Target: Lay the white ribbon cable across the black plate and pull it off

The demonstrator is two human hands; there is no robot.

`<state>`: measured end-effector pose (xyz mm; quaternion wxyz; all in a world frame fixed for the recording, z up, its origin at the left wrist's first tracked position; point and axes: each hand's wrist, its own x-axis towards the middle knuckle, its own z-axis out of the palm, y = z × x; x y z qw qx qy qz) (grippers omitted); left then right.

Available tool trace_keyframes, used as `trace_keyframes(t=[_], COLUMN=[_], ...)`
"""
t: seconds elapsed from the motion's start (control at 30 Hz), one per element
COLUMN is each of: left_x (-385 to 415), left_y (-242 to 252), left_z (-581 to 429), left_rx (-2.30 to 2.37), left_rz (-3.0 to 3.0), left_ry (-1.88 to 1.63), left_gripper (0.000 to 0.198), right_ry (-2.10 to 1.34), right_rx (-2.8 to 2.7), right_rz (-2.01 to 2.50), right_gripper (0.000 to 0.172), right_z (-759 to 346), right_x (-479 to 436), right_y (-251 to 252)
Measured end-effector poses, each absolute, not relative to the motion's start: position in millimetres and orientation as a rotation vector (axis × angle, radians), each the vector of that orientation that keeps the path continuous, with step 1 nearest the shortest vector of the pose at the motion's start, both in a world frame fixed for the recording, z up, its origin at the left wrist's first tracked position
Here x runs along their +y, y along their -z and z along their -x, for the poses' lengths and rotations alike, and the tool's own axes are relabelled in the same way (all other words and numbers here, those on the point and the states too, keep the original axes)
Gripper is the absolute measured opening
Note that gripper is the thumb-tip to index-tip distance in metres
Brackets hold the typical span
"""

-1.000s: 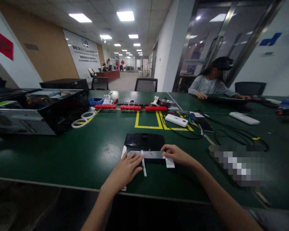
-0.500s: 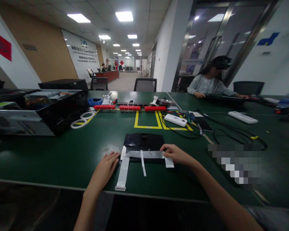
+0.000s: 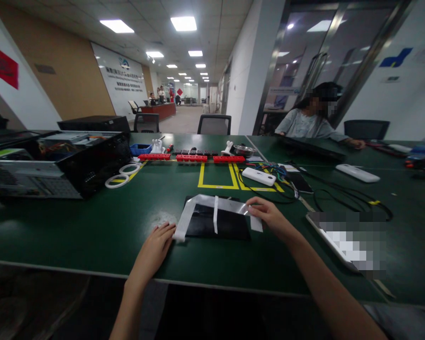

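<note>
Near the front edge of the green table (image 3: 92,245), the left hand (image 3: 150,252) rests palm-down with nothing in its grasp, fingertips just beside one end of a flat ribbon cable (image 3: 203,199) — whether they touch it, I cannot tell. The right hand (image 3: 269,216) pinches the cable near its other end, so that it spans a black panel (image 3: 230,225), with a narrow white strip (image 3: 216,217) hanging from its middle. Beyond are two white rings (image 3: 116,187) and a white device (image 3: 258,176), then red trays (image 3: 191,157) — and, farther right, a seated person (image 3: 301,123).
</note>
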<state>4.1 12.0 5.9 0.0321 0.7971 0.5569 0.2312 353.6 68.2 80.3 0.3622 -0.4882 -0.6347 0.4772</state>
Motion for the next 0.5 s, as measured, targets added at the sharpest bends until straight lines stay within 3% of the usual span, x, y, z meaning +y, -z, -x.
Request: trace_keyframes(t=[0.23, 0.5], left_x=[9.2, 9.5], left_y=[-9.4, -8.1], left_z=[-5.3, -4.5], left_rx=[1.711, 1.712], left_rz=[-2.440, -2.442], left_ry=[-0.732, -0.739], left_gripper=[0.033, 0.032], right_ry=[-0.770, -0.351], right_rx=[-0.973, -0.472], right_rz=[1.271, 1.258], right_gripper=[0.039, 0.022], right_z=[-395.4, -438.9], right_x=[74.9, 66.9], right_y=[-97.2, -104.4])
